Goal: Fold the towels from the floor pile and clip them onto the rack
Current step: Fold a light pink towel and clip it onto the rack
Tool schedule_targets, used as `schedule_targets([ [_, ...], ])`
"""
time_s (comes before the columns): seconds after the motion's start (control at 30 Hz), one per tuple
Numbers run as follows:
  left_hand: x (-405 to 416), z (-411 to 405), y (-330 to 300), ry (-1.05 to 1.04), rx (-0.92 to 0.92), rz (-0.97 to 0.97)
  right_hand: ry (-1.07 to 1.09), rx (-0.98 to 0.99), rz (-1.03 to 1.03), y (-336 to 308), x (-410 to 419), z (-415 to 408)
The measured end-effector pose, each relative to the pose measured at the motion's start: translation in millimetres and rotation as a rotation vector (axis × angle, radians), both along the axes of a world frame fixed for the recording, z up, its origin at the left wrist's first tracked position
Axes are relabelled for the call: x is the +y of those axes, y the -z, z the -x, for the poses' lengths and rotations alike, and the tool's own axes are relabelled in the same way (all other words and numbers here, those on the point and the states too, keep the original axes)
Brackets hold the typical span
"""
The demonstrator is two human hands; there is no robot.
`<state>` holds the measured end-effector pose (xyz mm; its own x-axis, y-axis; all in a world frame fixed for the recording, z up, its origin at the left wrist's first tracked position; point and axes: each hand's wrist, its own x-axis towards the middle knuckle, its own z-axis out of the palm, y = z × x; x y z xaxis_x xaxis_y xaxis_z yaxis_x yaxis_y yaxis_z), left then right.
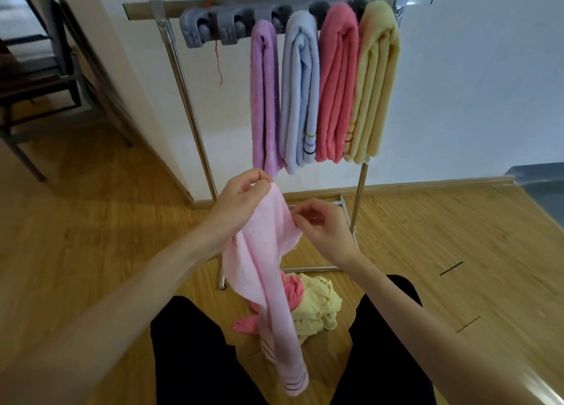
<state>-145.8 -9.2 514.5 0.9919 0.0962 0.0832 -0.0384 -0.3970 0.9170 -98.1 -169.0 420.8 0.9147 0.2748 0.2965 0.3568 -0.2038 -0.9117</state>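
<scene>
Both hands hold up a pale pink towel in front of a rack that carries four folded towels.

The left hand (241, 197) pinches the top corner of the pale pink towel (265, 270) and the right hand (323, 227) pinches its edge just beside, at 4 o'clock from the left; the towel hangs down between the person's dark-clad knees, its striped end low at 6 o'clock. On the wooden floor (442, 236), behind the hanging towel, lies the pile: a coral pink towel (294, 291) and a pale yellow towel (317, 307), crumpled and touching. At 12 o'clock stands the rack (180, 68), its grey clip bar (201, 29) holding, from 11 toward 1 o'clock, a lilac towel (264, 99), a light blue towel (300, 99), a coral towel (338, 93) and a yellow towel (377, 93), side by side; the two clips at the bar's 9 o'clock end hold nothing.
</scene>
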Motion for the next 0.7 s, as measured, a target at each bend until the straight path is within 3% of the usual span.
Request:
schedule_targets([
  [0.17, 11.4, 4.4, -8.3, -0.008, 0.028, -0.007, -0.113, 0.09, 0.059, 16.4, -7.5, -1.6],
  [0.4, 15.2, 11.6, -14.2, 0.055, 0.045, 0.012, -0.318, 0.045, 0.054, -2.6, 9.6, 5.1],
  [0.7, 36.0, 14.1, -17.8, 0.086, 0.071, -0.021, 0.042, 0.015, -0.091, -7.2, -1.6, -6.6],
])
